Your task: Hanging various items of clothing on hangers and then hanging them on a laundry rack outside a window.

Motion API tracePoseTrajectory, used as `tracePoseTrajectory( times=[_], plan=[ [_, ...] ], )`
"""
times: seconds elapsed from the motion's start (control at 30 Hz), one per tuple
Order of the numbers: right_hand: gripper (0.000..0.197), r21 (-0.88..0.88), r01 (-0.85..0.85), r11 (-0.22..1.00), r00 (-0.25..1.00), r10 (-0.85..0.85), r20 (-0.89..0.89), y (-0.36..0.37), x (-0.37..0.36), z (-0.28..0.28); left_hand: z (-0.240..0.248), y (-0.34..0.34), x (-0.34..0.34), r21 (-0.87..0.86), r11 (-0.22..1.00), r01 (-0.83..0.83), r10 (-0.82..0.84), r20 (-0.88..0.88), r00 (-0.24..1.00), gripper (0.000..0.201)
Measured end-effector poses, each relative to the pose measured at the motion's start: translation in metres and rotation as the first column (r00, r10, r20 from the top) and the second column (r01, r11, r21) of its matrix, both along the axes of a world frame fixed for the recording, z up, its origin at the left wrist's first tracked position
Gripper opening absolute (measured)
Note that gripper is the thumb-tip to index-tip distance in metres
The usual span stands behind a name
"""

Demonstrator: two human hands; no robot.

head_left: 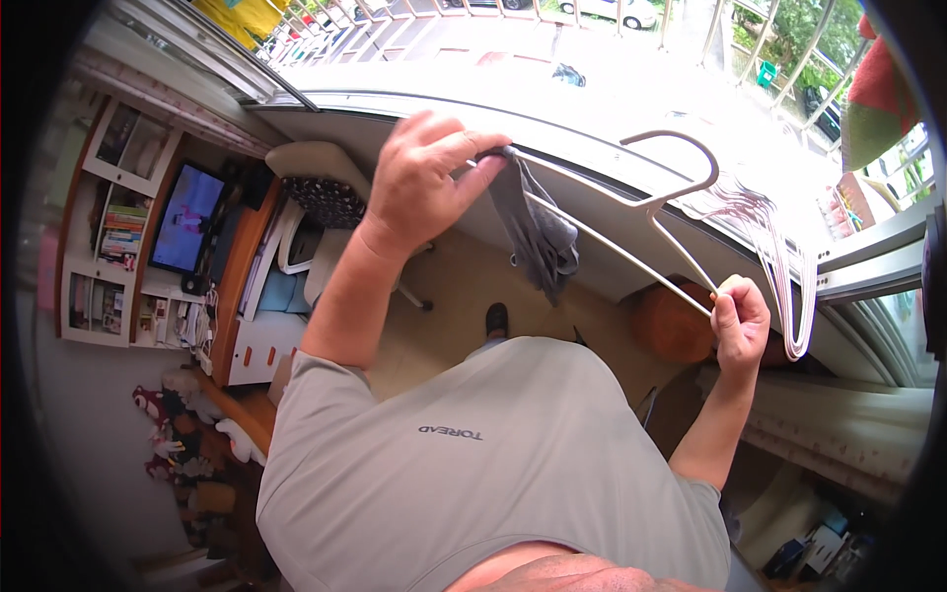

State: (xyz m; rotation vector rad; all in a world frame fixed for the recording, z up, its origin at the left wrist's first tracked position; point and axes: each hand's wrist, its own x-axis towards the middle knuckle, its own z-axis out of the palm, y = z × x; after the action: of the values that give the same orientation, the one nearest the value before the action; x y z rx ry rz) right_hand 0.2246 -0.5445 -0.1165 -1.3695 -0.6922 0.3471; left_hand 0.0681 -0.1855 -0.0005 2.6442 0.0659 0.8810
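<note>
Held out in front of me is a white clothes hanger [612, 247], its grey hook pointing away toward the window. My right hand [742, 321] is closed round the hanger's right corner. At the opposite end, my left hand [424, 178] pinches a small dark grey garment [538, 242] between thumb and fingers. The garment lies against the hanger's left end and droops below the bar in folds. Its exact kind cannot be made out.
A bunch of white hangers [806, 316] hangs by the window at right. Beyond the window sill are railings [681, 30]. Below stands a round brown stool [671, 321]; on the left are a chair [316, 187] and a lit screen [187, 217].
</note>
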Motion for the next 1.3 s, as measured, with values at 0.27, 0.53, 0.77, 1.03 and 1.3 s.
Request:
tracePoseTrajectory(
  times=[0.27, 0.53, 0.77, 1.03, 1.3],
  plan=[
    [0.040, 0.198, -0.079, 0.977, 0.997, 0.077, 0.020, 0.033, 0.029, 0.004, 0.025, 0.050, -0.013, 0.059, 0.969, 0.239, -0.234, -0.074, 0.969, 0.015],
    [0.052, -0.137, -0.280, 0.950, 0.941, 0.244, -0.235, 0.184, -0.056, -0.025, 0.045, 0.078, -0.034, -0.443, 0.861, 0.247, -0.201, 0.150, 0.968, 0.018],
    [0.013, -0.019, -0.269, 0.963, 0.932, 0.255, -0.256, 0.269, -0.076, -0.069, 0.047, 0.129, -0.066, -0.417, 0.894, 0.164, -0.101, 0.169, 0.980, 0.011],
    [0.019, 0.319, 0.085, 0.944, 0.844, 0.102, -0.527, 0.225, -0.006, -0.005, 0.024, 0.215, -0.118, -0.180, 0.973, 0.143, -0.144, 0.005, 0.990, 0.014],
    [0.020, 0.114, 0.056, 0.992, 0.982, -0.034, -0.185, 0.232, -0.022, 0.045, 0.014, 0.264, -0.119, 0.013, 1.000, 0.018, -0.018, 0.066, 0.998, 0.017]
  ],
)
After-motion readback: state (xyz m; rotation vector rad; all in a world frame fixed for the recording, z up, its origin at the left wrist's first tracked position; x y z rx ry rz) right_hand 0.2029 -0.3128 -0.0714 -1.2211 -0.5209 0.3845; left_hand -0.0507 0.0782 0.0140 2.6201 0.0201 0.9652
